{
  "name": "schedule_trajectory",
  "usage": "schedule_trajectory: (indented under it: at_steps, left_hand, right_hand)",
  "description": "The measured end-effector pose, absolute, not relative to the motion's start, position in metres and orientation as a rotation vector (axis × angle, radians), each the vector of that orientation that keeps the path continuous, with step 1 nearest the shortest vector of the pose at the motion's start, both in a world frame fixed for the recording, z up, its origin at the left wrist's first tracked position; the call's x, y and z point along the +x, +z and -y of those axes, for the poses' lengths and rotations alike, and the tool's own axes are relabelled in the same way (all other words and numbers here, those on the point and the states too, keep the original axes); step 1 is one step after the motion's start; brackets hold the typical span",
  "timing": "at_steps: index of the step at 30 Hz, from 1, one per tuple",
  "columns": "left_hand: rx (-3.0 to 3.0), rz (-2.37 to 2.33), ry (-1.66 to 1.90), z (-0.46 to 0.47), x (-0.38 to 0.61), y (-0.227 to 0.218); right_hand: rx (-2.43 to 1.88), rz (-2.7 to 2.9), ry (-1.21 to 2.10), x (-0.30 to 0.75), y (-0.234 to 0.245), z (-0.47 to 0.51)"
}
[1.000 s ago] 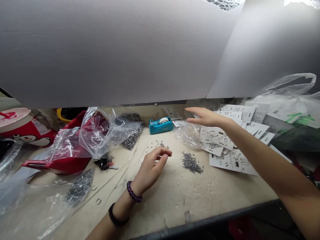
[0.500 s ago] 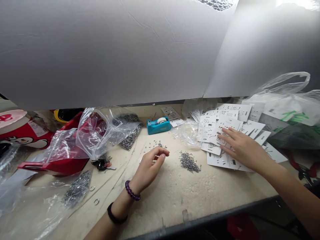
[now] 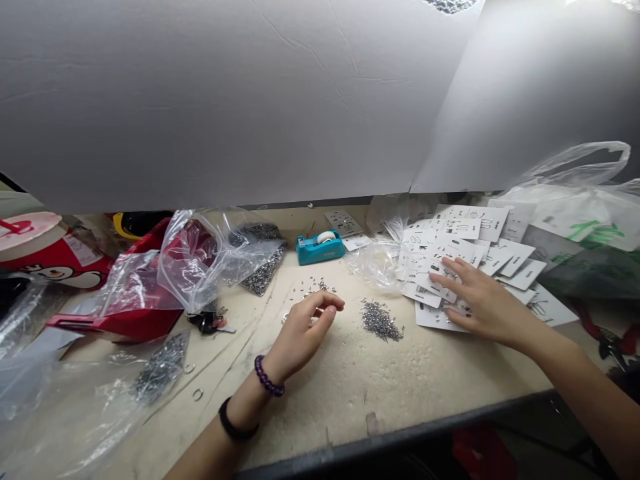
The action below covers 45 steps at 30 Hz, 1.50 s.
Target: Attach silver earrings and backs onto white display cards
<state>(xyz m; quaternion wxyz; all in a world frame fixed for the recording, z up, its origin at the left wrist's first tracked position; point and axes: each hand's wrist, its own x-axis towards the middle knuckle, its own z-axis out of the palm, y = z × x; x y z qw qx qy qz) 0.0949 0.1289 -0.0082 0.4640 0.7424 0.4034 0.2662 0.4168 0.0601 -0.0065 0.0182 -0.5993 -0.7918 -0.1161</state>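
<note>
My left hand (image 3: 309, 331) rests over the table with its fingers curled in and the thumb tip close to the index finger. The inside of its grasp is hidden. A pile of small metal pins or screws (image 3: 381, 320) lies just to its right, and small scattered metal pieces (image 3: 320, 285) lie beyond it. Fingers spread, my right hand (image 3: 480, 303) lies on a fanned stack of white cards (image 3: 443, 233) that bear small metal earring-like pieces. It touches the upper cards and grips none that I can see.
A teal tape dispenser (image 3: 320, 248) stands at the back. Clear bags of metal pieces (image 3: 163, 367), a red scoop-like container (image 3: 125, 317), keys (image 3: 210, 321) and a red cup (image 3: 60, 250) crowd the left. On the right are a plastic bag (image 3: 595, 220) and red-handled pliers (image 3: 607, 340).
My right hand has shifted slightly over the cards, its fingers somewhat more spread. The left hand keeps its curled pose. The whole view has shifted a little.
</note>
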Motion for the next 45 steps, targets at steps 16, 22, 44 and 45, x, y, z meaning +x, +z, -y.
schedule_trajectory:
  at_steps: [16,22,44,45]
  left_hand:
    - [1.33,-0.587,0.522,-0.115,0.103,-0.013]
    - [1.416,-0.706,0.947,-0.129,0.09,-0.01]
    - [1.428,-0.975,0.569,-0.157,0.066,-0.018]
    - [1.574,-0.988,0.489,-0.155,0.069,-0.015]
  right_hand:
    - [-0.956,2.209,-0.612,0.33,-0.002,-0.057]
    - [-0.886,2.276,-0.266,0.287,-0.035,-0.091]
    - [-1.364,1.442,0.718,0.254,-0.012,-0.193]
    - [-1.366,1.373,0.781,0.255,-0.012,-0.193]
